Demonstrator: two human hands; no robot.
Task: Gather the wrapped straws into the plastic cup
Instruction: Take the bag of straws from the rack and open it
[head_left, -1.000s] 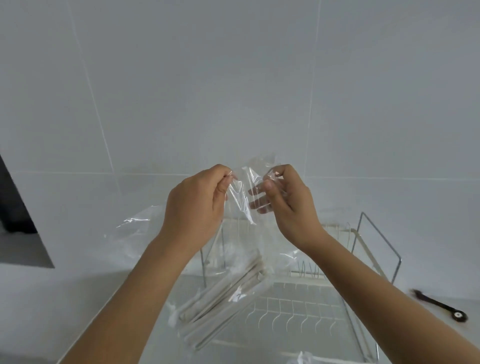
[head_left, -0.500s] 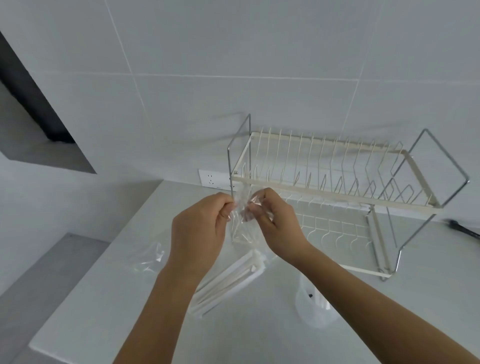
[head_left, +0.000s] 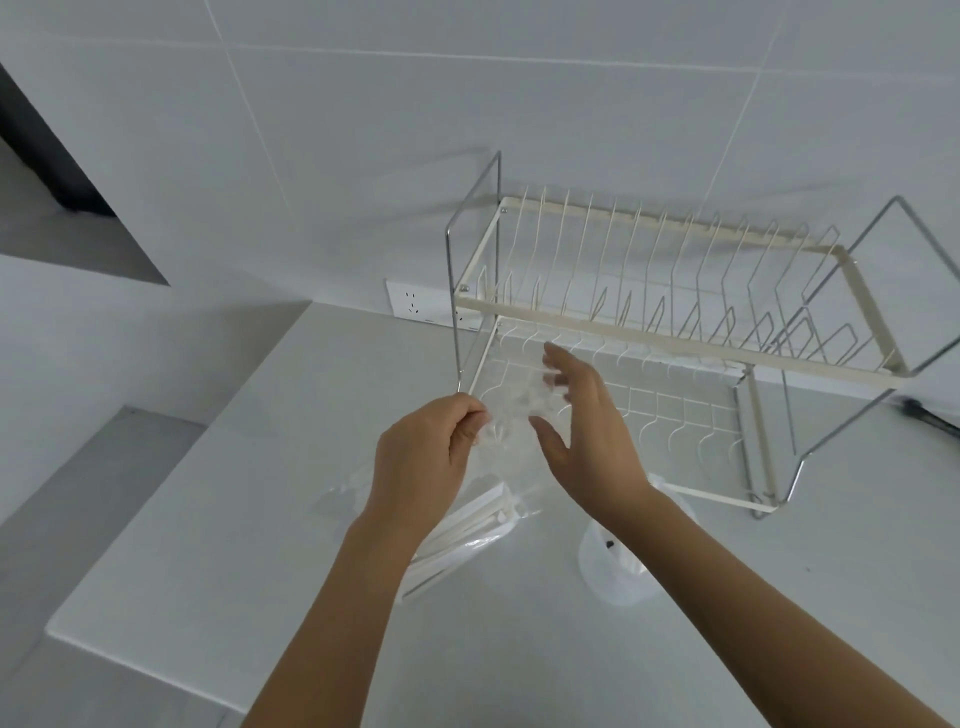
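A clear plastic bag (head_left: 511, 415) hangs above the counter, with several white wrapped straws (head_left: 462, 530) resting in its lower end. My left hand (head_left: 423, 462) pinches the bag's top edge. To its right, my right hand (head_left: 582, 431) is spread open beside the bag's mouth, fingers apart, gripping nothing. The clear plastic cup (head_left: 618, 571) stands on the counter under my right forearm, which partly hides it; something white shows inside it.
A two-tier wire dish rack (head_left: 675, 322) stands at the back against the tiled wall. A wall socket (head_left: 415, 306) sits to its left. A dark tool (head_left: 930, 415) lies at the far right. The counter edge (head_left: 140, 654) runs along the front left.
The view has tilted down onto the counter. My right hand has let go of the bag's top and spread open, while the left keeps its pinch; the bag sits lower.
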